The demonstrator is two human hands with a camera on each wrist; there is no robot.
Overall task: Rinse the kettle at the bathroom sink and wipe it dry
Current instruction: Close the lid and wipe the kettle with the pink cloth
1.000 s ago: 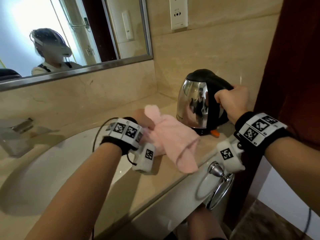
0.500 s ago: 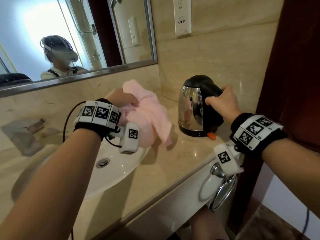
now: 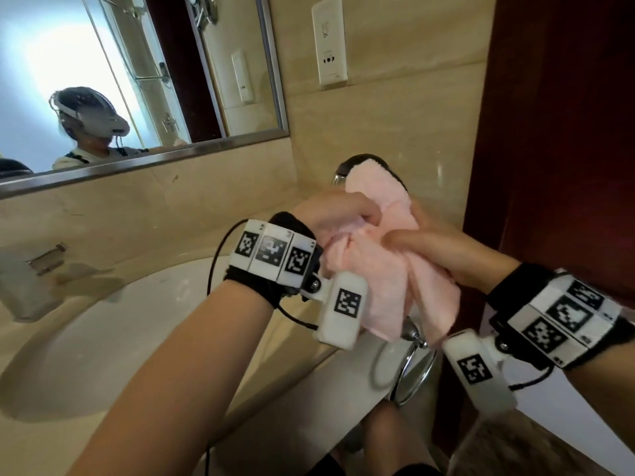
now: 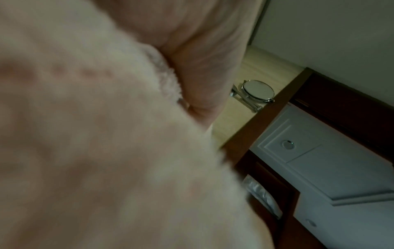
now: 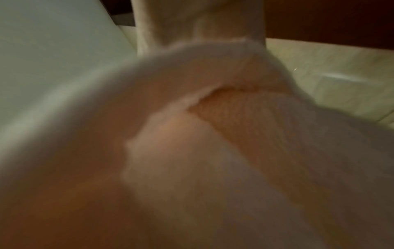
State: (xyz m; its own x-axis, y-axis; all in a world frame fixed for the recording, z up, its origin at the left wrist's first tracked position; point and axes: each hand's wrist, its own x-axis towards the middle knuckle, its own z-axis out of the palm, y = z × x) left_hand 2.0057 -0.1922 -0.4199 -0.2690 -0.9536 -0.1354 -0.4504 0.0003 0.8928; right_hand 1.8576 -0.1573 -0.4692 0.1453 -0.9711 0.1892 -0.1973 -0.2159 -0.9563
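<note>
A pink cloth (image 3: 385,269) hangs bunched between my two hands above the counter's right end. My left hand (image 3: 338,214) grips its left part from above. My right hand (image 3: 433,247) holds its right part, thumb lying across the folds. Behind the cloth the steel kettle (image 3: 343,170) with its black lid stands on the counter, nearly all hidden. Both wrist views are filled with blurred pink cloth (image 4: 106,134) (image 5: 213,151).
The white sink basin (image 3: 103,331) lies to the left, with a blurred faucet (image 3: 24,283) at its far left. A chrome towel ring (image 3: 410,369) hangs below the beige counter edge (image 3: 292,369). A dark red door frame (image 3: 549,132) stands close on the right. A mirror (image 3: 137,80) and a wall socket (image 3: 330,46) are above.
My right hand let go of the kettle's handle and took hold of the cloth. My left hand carried the cloth up and to the right, in front of the kettle.
</note>
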